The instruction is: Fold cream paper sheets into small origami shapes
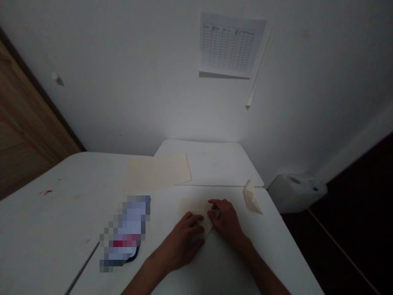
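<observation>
A small cream sheet of paper (192,204) lies on the white table under both my hands, its near right side angled as if folded. My left hand (186,239) holds it down from the left, fingers bent and thumb near its lower edge. At the right edge, my right hand (226,220) closes thumb and forefinger on the paper. The fingers hide part of the sheet. Right of my right hand stands a folded paper piece (252,198), pointed at the top, close to the table's right edge.
A larger cream sheet (158,172) lies farther back, across a table seam. A phone (130,229), pixelated, rests to the left. Behind the table (61,213) is a wall with a printed chart (230,47). A white container (296,192) stands beyond the right edge.
</observation>
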A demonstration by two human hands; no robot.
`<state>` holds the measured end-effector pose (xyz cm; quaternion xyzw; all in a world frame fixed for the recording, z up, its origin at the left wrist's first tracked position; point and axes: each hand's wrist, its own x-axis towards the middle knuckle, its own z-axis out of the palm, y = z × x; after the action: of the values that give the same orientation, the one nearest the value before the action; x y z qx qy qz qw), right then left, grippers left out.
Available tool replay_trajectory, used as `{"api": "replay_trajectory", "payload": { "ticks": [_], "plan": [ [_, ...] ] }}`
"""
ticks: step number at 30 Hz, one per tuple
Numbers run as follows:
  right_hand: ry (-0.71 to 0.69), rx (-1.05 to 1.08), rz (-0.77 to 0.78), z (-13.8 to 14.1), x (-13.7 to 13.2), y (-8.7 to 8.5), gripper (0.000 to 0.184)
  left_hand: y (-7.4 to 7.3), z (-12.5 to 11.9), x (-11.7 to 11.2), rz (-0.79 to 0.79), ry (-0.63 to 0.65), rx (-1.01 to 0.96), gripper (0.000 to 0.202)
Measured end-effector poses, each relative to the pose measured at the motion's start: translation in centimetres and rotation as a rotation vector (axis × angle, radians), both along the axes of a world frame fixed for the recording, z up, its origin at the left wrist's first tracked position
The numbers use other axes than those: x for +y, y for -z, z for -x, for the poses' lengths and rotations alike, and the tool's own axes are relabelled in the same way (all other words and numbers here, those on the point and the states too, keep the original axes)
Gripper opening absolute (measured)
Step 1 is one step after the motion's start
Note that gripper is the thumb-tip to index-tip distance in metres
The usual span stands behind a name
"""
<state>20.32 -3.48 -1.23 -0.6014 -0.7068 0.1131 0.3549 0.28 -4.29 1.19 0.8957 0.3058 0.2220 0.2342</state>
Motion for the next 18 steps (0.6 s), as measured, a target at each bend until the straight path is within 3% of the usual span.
{"api": "replay_trajectory", "payload": {
  "ticks": [18],
  "plan": [
    [-0.005,-0.026,-0.020,0.07,-0.12,-0.18,0.029,0.30,0.05,0.00,-0.008,-0.014,0.011,0.014]
  ]
}}
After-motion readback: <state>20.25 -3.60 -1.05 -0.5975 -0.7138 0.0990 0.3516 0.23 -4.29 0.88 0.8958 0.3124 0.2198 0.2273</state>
